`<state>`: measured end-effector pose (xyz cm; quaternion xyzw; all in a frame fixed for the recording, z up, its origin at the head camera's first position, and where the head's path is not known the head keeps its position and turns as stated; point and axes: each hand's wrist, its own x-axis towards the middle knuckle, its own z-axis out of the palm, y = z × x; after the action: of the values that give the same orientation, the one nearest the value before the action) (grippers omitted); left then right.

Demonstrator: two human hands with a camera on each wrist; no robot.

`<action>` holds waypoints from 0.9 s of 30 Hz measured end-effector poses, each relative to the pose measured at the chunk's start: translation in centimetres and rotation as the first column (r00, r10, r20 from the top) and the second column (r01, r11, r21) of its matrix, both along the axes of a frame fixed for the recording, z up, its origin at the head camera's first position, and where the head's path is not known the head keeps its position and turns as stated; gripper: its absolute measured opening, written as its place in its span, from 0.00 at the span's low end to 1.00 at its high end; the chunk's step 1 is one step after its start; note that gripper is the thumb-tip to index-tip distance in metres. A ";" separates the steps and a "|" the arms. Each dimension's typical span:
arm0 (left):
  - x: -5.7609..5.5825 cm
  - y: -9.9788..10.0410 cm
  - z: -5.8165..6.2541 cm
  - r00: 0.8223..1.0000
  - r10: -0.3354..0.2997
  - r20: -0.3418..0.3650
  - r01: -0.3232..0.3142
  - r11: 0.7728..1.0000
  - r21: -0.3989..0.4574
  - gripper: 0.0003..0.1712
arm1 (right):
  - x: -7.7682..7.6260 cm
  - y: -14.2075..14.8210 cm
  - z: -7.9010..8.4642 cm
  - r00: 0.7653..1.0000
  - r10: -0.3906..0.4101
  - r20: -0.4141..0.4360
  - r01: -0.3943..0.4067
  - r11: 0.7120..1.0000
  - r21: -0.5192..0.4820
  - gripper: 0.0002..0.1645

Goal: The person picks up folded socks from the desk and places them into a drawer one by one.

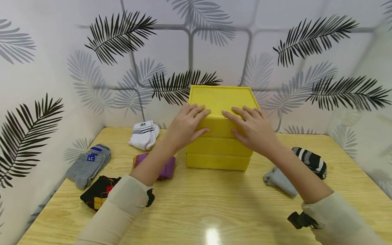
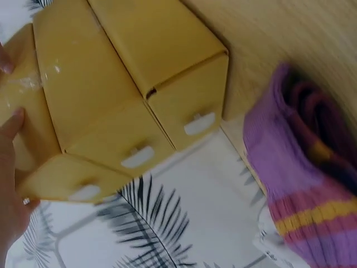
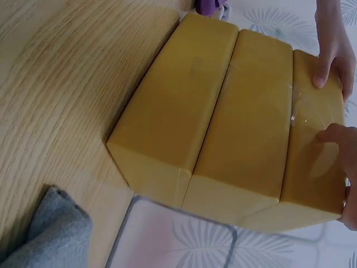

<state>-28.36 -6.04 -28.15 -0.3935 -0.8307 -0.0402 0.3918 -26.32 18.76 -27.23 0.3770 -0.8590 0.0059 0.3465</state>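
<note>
A stack of three yellow boxes (image 1: 218, 147) stands on the table near the back wall. My left hand (image 1: 185, 126) rests on the left part of the top box's front edge, fingers extended over the lid and thumb against the front. Mirroring it, my right hand (image 1: 254, 127) lies on the right part of the same edge, fingers spread on the lid, thumb down the front. White tabs (image 2: 138, 157) show on one side of each box in the left wrist view. Clear tape (image 3: 294, 106) glints on the top box's front.
On the left lie folded socks: white (image 1: 144, 135), grey (image 1: 88, 165), black argyle (image 1: 99, 194) and purple (image 1: 166, 167), the last partly behind my left forearm. To the right are a light grey sock (image 1: 280, 182) and a black-and-white one (image 1: 310, 162). A leaf-patterned wall (image 1: 220, 51) backs the table (image 1: 190, 204).
</note>
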 end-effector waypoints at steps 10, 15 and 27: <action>3.3 4.9 -0.7 0.957 0.287 -0.051 -0.284 0.957 0.062 0.29 | -1.5 3.7 0.4 0.984 0.149 0.098 -0.146 0.989 -0.035 0.38; 4.3 7.9 -0.8 0.891 0.434 -0.134 -0.419 0.899 0.131 0.29 | -1.8 4.8 0.8 0.978 0.141 0.154 -0.133 0.989 -0.057 0.35; 2.0 2.8 1.7 0.975 0.081 0.205 -0.070 0.996 -0.060 0.28 | -1.5 4.2 1.6 0.968 0.042 0.249 -0.033 0.999 -0.040 0.30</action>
<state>-26.32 -3.25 -26.47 -0.3655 -0.8821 -0.0443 0.2939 -27.84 22.94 -25.64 0.3832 -0.8882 0.0751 0.2421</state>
